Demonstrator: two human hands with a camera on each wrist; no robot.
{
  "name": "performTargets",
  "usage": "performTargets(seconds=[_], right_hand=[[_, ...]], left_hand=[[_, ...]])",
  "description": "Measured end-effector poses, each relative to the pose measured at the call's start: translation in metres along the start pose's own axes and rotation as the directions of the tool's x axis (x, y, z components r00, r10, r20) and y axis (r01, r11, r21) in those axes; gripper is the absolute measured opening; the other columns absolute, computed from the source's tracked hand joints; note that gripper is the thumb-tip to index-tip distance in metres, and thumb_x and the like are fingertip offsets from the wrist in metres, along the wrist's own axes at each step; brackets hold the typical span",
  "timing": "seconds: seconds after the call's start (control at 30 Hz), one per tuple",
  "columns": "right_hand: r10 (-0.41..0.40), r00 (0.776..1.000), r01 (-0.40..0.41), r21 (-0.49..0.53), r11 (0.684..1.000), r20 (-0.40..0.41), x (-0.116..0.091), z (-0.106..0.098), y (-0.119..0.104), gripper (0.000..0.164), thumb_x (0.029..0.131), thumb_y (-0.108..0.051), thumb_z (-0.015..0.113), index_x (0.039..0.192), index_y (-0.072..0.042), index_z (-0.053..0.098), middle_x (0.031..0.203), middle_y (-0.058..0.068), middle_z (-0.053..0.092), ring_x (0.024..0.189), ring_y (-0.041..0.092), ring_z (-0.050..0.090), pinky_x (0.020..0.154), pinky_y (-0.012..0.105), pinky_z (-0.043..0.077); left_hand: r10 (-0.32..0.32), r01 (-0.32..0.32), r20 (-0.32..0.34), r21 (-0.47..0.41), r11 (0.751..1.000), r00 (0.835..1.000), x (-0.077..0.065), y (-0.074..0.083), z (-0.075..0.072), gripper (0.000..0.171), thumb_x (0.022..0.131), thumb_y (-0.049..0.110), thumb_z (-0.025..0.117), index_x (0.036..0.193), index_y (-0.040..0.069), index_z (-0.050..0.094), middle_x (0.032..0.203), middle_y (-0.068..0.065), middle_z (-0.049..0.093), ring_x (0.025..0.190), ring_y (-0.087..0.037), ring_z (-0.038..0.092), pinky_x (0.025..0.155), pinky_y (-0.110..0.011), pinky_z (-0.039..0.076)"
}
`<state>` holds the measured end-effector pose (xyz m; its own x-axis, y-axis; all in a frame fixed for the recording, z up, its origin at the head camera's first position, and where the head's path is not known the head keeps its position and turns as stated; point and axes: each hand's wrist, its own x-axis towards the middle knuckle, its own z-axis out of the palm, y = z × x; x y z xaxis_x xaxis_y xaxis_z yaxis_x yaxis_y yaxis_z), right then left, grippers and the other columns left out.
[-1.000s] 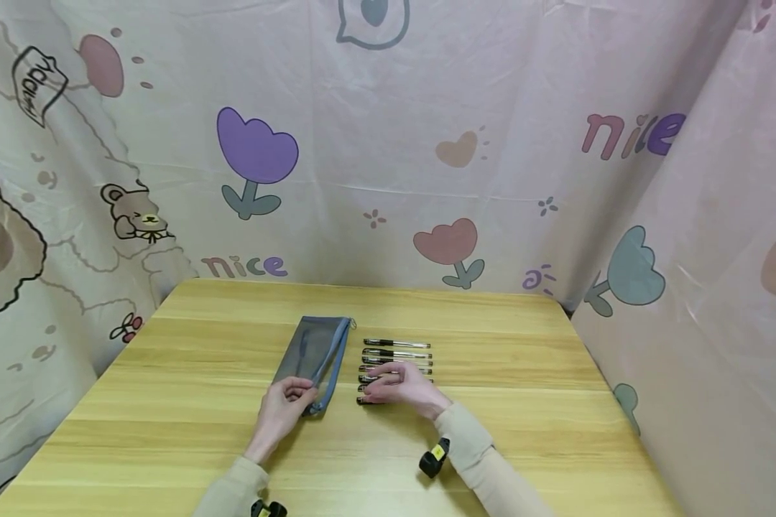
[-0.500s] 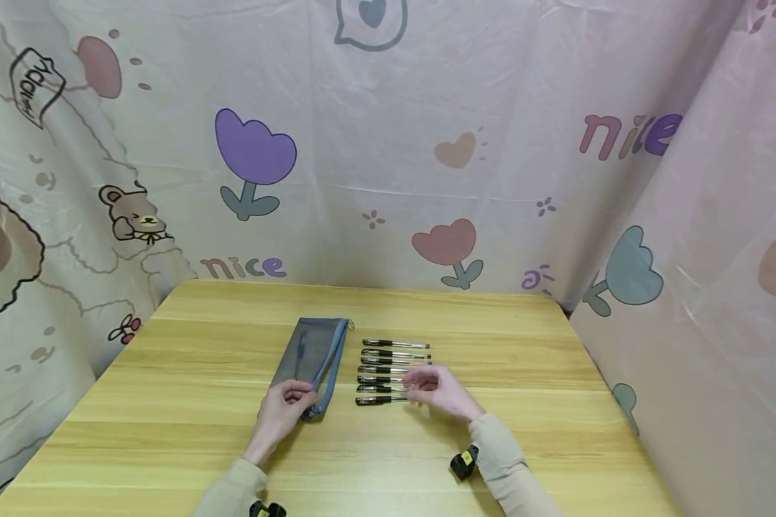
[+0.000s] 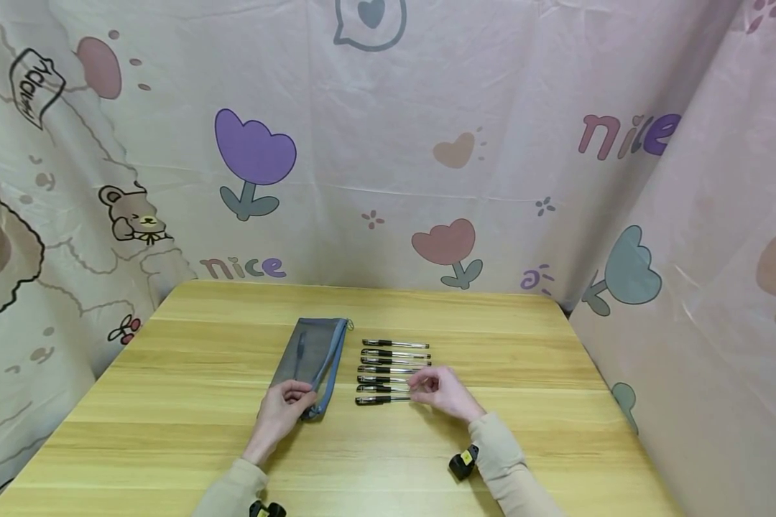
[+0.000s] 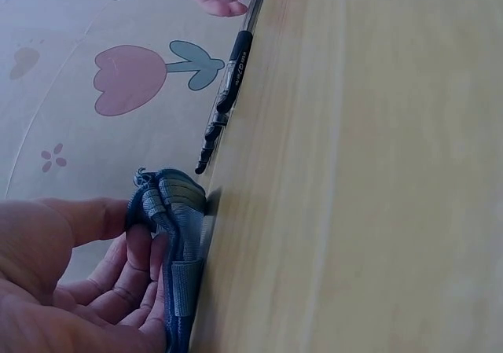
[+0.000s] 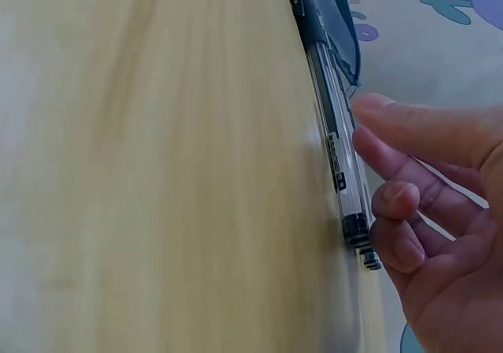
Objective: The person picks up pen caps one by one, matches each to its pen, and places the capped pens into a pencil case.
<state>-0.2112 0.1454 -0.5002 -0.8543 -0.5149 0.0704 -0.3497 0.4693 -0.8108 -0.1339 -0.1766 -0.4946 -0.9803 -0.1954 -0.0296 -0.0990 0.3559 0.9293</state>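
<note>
My left hand (image 3: 283, 416) pinches the near end of a grey-blue mesh pencil pouch (image 3: 310, 345) between thumb and fingers. Its blue zipper edge faces right, and a dark slender shape shows through the mesh. In the left wrist view the thumb presses the corner of the pouch (image 4: 185, 243). Right of the pouch, several clear-barrelled gel pens (image 3: 378, 400) with black caps lie in a column, caps to the left. My right hand (image 3: 446, 391) hovers at the right ends of the nearest pens, fingers loosely bent. The right wrist view shows its fingertips beside a pen (image 5: 338, 156), gripping nothing.
Both hands work over a light wood-grain table (image 3: 168, 402). A printed curtain (image 3: 362, 143) hangs behind it and along both sides. Each wrist carries a small black camera (image 3: 463, 462).
My right hand has drawn back rightward from over the pens' middle to their right ends, uncovering the caps. The left hand keeps its pinch on the pouch; the pens lie as before.
</note>
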Motion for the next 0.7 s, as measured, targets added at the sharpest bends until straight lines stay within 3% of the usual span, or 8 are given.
performTargets(seconds=[0.33,0.53,0.7], right_hand=[[-0.017,1.0,0.016,-0.058,0.998,-0.012,0.0003,0.0058,0.0001,0.014,0.081,-0.005,0.079,0.094,-0.008,0.075,0.089,0.005,0.071,0.066,0.002,0.049,0.061,0.017,0.042],[-0.001,1.0,-0.003,-0.124,0.992,-0.031,-0.0016,0.0076,-0.0026,0.014,0.08,-0.009,0.081,0.092,-0.012,0.076,0.091,-0.002,0.071,0.073,0.006,0.047,0.073,0.024,0.037],[-0.027,0.999,0.021,-0.167,0.986,-0.033,-0.001,0.0086,-0.0032,0.012,0.08,-0.01,0.081,0.09,-0.014,0.077,0.087,-0.004,0.072,0.069,0.005,0.047,0.072,0.023,0.038]], left_hand=[[-0.003,0.003,-0.001,0.008,1.0,1.0,0.0005,0.0003,-0.0002,0.017,0.09,0.005,0.071,0.103,-0.006,0.07,0.089,-0.013,0.071,0.072,-0.006,0.059,0.067,-0.018,0.048],[-0.002,0.002,-0.002,0.009,1.0,1.0,0.0009,-0.0002,0.0002,0.017,0.09,0.004,0.071,0.103,-0.006,0.07,0.089,-0.013,0.071,0.071,-0.005,0.059,0.067,-0.018,0.048],[0.001,-0.001,-0.001,0.013,1.0,1.0,0.0007,-0.0007,0.0001,0.017,0.09,0.005,0.071,0.103,-0.006,0.07,0.09,-0.013,0.071,0.072,-0.006,0.059,0.068,-0.018,0.048]])
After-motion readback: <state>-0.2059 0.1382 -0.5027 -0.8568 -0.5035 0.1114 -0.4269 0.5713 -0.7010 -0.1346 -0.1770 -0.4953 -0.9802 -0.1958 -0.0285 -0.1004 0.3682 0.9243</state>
